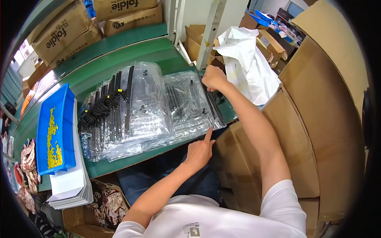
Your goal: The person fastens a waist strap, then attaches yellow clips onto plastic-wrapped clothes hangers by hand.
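Clear plastic bags with black edge strips (186,105) lie flat at the right end of the green table. My left hand (200,154) rests at their near right corner, index finger stretched onto the plastic and the other fingers curled. At the far end of the black strips, my right hand (215,78) is closed with its fingers pinched together; whatever they grip is hidden. To the left is an overlapping stack of clear bags (149,103) with black strips, black hook-like parts (99,109) and small yellow tags.
A blue tray (69,139) of small yellow pieces stands on white sheets (73,186) at the left. Cardboard boxes (133,23) line the shelf behind. A metal post (210,33), white sheeting (248,59) and large cartons (293,135) flank my right arm.
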Motion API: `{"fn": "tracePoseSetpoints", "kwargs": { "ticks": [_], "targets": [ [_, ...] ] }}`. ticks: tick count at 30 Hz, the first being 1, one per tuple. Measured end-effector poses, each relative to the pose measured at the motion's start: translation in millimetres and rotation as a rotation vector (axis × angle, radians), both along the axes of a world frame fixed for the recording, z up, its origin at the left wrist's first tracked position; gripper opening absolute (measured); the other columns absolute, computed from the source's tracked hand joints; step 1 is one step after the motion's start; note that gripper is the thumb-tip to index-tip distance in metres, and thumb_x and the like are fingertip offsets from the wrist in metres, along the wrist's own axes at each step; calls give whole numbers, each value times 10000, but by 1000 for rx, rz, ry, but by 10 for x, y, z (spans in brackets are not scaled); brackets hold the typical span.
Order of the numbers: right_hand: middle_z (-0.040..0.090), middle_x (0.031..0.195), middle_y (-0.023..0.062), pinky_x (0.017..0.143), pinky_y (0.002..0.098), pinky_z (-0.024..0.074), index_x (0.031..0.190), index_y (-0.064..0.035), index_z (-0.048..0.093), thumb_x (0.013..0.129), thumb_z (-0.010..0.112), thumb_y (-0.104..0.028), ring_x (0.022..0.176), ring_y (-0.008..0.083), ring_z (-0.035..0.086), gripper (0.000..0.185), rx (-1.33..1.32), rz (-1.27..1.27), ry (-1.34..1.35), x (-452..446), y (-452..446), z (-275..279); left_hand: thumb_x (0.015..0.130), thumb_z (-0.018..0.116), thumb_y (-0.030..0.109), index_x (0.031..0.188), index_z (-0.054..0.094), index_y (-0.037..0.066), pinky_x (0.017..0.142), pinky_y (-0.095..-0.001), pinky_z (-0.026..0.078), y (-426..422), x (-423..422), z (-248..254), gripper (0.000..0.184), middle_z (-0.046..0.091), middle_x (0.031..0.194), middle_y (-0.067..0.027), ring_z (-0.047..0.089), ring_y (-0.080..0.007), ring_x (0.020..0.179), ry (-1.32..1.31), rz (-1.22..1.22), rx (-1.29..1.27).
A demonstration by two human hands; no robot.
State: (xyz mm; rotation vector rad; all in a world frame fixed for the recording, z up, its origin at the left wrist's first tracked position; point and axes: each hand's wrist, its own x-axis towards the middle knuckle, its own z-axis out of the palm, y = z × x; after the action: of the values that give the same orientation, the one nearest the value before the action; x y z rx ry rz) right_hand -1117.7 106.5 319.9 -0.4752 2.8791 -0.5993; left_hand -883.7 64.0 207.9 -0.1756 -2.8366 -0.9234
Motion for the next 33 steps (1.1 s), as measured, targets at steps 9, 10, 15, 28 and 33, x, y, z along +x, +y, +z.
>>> {"fn": "tracePoseSetpoints", "kwargs": {
  "ticks": [9,10,15,28,33],
  "targets": [
    [599,544,170,436,327,488,682,139,603,738,460,17,413,258,583,196,42,64,124,65,-155,109,925,525,128,1376,359,-22,449,-415,436,282,-111,26,502,627,643,-189,606,-362,524,89,26,119],
    [600,545,172,437,328,490,685,140,602,741,460,17,412,259,583,197,30,63,107,66,-187,119,926,522,124,1378,350,-29,453,-416,442,302,-128,33,508,628,647,-194,606,-364,525,36,53,155],
    [618,569,168,495,363,506,729,104,627,761,469,-17,403,266,579,201,-81,-14,12,6,-152,165,930,503,115,1378,333,-55,485,-439,464,410,-329,-266,508,635,673,-218,607,-391,543,-65,163,216],
    [637,641,154,579,335,522,678,67,624,792,510,-146,512,225,615,266,-229,509,188,842,-1991,874,947,466,136,1406,291,-66,528,-437,476,231,-361,-455,531,654,712,-203,627,-367,587,-30,20,169],
    [683,914,164,685,299,531,1139,67,615,877,598,-430,772,203,677,562,-531,638,-78,983,-1695,605,966,454,157,1335,402,-47,481,-359,426,23,-439,-389,425,608,653,-139,547,-271,507,8,-37,628]
  ]
}}
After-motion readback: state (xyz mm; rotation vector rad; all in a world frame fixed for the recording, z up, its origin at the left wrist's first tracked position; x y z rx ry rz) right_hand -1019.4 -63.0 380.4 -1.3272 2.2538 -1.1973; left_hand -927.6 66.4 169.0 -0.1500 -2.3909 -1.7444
